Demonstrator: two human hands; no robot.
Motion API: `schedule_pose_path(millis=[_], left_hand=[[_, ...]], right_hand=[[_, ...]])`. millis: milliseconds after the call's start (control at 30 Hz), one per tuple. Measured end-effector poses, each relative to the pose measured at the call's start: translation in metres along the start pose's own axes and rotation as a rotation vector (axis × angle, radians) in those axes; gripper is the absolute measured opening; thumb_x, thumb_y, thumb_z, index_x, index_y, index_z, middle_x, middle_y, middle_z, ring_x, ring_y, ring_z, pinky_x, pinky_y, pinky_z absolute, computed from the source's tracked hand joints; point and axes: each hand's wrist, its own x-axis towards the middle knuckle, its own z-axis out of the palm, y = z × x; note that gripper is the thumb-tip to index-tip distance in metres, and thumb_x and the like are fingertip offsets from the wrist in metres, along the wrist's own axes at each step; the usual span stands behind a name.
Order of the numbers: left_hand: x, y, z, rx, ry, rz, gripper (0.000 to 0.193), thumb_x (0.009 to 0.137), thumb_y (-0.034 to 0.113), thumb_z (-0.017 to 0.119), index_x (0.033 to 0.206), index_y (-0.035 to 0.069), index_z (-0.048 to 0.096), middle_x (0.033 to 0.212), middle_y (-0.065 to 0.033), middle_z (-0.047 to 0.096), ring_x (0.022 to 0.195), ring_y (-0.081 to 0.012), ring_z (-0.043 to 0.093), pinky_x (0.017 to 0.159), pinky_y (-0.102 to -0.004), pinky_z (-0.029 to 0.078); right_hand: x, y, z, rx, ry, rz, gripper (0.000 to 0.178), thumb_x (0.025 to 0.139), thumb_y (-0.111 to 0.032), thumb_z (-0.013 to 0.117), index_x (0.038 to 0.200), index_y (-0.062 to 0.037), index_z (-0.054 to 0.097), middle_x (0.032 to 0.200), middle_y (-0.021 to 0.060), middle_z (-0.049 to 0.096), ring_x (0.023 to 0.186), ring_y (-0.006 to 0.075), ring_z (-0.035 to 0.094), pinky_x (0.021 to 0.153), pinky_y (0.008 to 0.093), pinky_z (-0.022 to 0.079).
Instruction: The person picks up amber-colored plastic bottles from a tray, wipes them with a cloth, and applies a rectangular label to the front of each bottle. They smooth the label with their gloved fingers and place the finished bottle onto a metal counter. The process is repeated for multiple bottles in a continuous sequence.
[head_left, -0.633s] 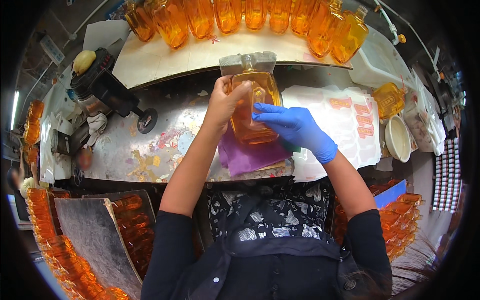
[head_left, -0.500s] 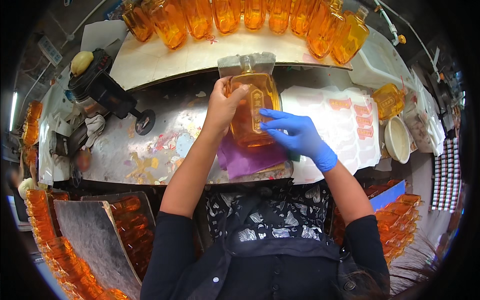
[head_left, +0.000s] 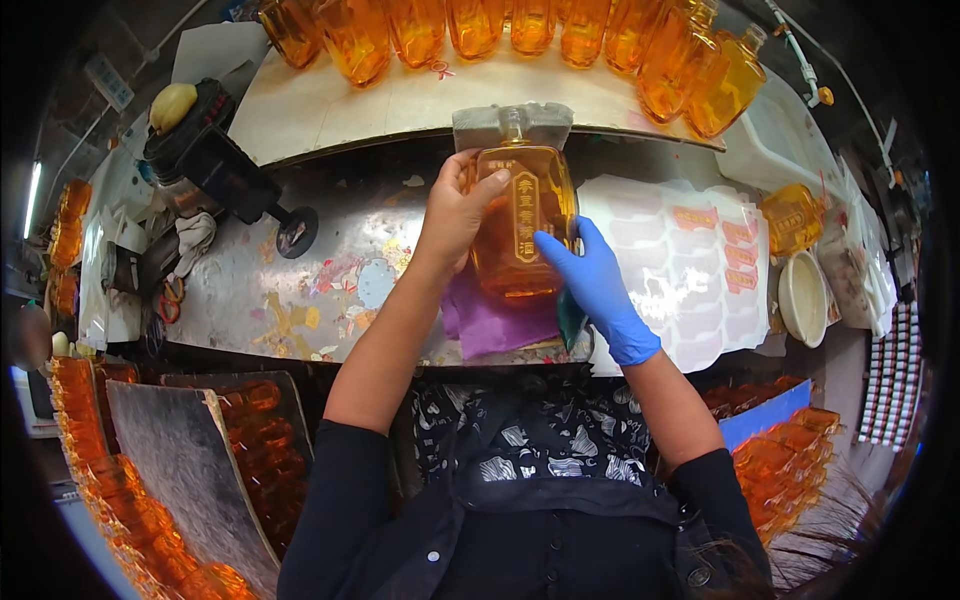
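Between bench's [head_left: 225, 290] near and far edges, orange bottle [head_left: 502, 238], by purple cloth [head_left: 495, 325]. Left hand [head_left: 460, 215] holds its side; blue-gloved right hand [head_left: 603, 295] puts thumb on front, can't tell if gripping. Maybe smoothing gold label [head_left: 526, 215]; next press likely needs firm left hold, soft thumb.

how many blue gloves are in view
1 blue glove, on the right hand; the left hand, on the bottle, is bare. Others could be hidden from view.
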Motion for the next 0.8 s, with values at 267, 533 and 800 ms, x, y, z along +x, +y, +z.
schedule_pose_path(millis=[267,533,800], left_hand=[[0.001,-0.004,0.001,-0.051,0.001,-0.01,0.05,0.088,0.013,0.067,0.127,-0.005,0.042,0.117,-0.0119,0.058,0.107,-0.016,0.057,0.094,-0.0291,0.047],[0.001,-0.006,0.009,-0.062,0.036,-0.005,0.044,0.087,0.015,0.067,0.122,-0.002,0.047,0.112,-0.0107,0.059,0.102,-0.0149,0.058,0.09,-0.029,0.049],[0.015,-0.065,0.036,-0.01,0.002,0.178,0.04,0.083,0.025,0.07,0.111,0.005,0.05,0.104,-0.0075,0.055,0.099,-0.0166,0.054,0.087,-0.0307,0.046]], right_hand=[[0.0,-0.005,-0.002,0.053,-0.024,0.082,0.049,0.083,-0.039,0.069,0.109,0.0012,0.059,0.094,0.0108,0.061,0.085,0.0179,0.057,0.079,0.0303,0.046],[-0.001,-0.005,-0.007,-0.003,-0.013,0.058,0.048,0.085,-0.037,0.069,0.113,0.0007,0.057,0.101,0.0109,0.062,0.091,0.0179,0.058,0.083,0.0309,0.046],[-0.004,0.035,-0.034,0.296,-0.027,0.088,0.031,0.096,-0.019,0.057,0.121,-0.0007,0.051,0.112,0.0109,0.059,0.096,0.0164,0.06,0.08,0.028,0.053]])
